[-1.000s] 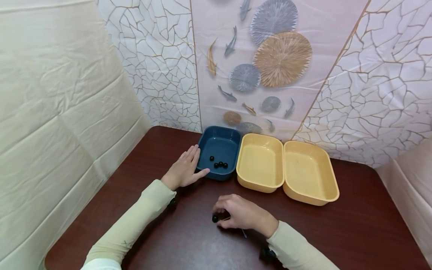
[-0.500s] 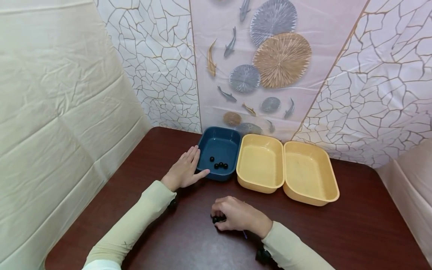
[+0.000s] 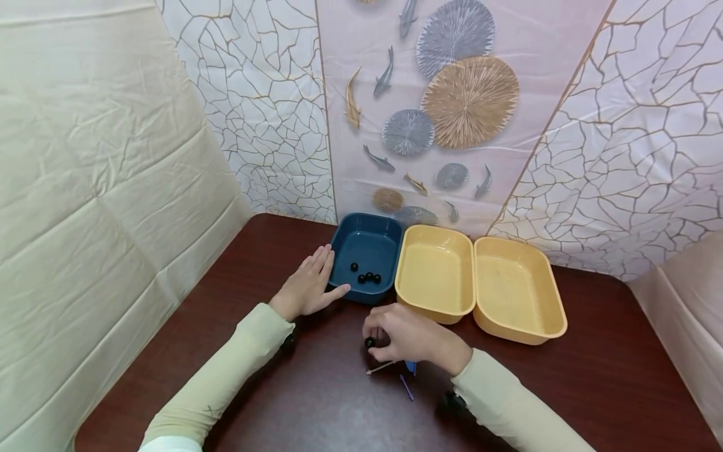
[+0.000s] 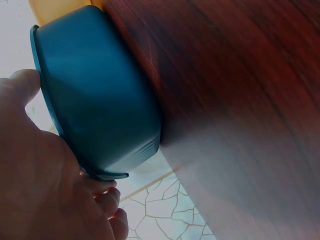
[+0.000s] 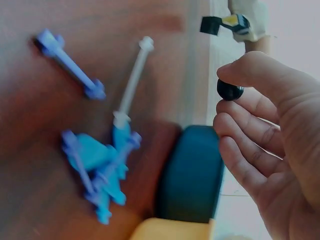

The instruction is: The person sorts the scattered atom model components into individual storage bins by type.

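1. A black ball (image 3: 369, 342) is pinched between thumb and fingertip of the right hand (image 3: 416, 337), above the tabletop (image 3: 322, 402).
2. The blue tray (image 3: 369, 245), containing four black balls (image 3: 369, 276), is touched by the left hand (image 3: 307, 282), fingers extended.
3. Two yellow trays (image 3: 435, 270) are lined up alongside.
4. A purple rod (image 3: 407, 388), a pale rod (image 3: 381, 368) and, partly hidden in the head view, blue pieces (image 5: 92, 152) are noted near the right hand.

Right hand (image 3: 415, 336) shifted away from near side of table (image 3: 327, 395) toward bins, black ball (image 3: 369, 343) travelling along in its pinch. Knuckles now cover near corner of middle yellow bin (image 3: 435, 273). Where hand was, more bared: pale stick (image 3: 381, 368), purple stick (image 3: 407, 388) seen whole, bit of blue piece (image 3: 411, 366) peeking below palm.
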A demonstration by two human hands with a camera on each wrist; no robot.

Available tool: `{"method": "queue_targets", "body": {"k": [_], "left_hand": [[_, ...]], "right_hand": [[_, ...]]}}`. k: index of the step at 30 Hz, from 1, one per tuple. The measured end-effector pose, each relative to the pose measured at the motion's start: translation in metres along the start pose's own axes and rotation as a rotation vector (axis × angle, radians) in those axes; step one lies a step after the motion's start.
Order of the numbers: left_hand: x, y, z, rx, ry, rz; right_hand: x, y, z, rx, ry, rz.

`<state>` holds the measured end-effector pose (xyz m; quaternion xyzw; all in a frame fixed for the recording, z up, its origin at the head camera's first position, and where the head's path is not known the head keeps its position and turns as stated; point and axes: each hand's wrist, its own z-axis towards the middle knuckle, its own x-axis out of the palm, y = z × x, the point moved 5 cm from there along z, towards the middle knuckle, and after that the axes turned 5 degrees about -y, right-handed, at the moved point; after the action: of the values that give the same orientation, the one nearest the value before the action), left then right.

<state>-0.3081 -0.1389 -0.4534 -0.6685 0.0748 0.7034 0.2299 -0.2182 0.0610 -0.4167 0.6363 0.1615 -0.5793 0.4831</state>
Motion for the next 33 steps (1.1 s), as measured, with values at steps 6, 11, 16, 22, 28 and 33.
{"method": "queue_targets", "body": {"k": [6,11,16,22,28,33], "left_hand": [[-0.001,0.0,0.0,0.004,-0.012,0.001],[-0.001,0.001,0.0,-0.009,-0.003,-0.007],[-0.001,0.0,0.0,-0.012,-0.001,-0.013],[-0.001,-0.002,0.0,-0.005,0.009,-0.003],[-0.001,0.0,0.0,-0.012,0.007,0.003],[0.0,0.001,0.001,-0.007,0.001,-0.004]], "right_hand": [[-0.024,-0.002,0.005,-0.006,-0.031,-0.01],[-0.045,-0.006,0.012,0.003,-0.058,-0.03],[-0.064,-0.013,0.022,-0.012,-0.097,-0.058],[-0.077,-0.026,0.037,0.019,-0.111,-0.058],[-0.08,-0.042,0.054,0.024,-0.113,-0.051],[-0.077,-0.059,0.065,0.043,-0.116,-0.061]]}}
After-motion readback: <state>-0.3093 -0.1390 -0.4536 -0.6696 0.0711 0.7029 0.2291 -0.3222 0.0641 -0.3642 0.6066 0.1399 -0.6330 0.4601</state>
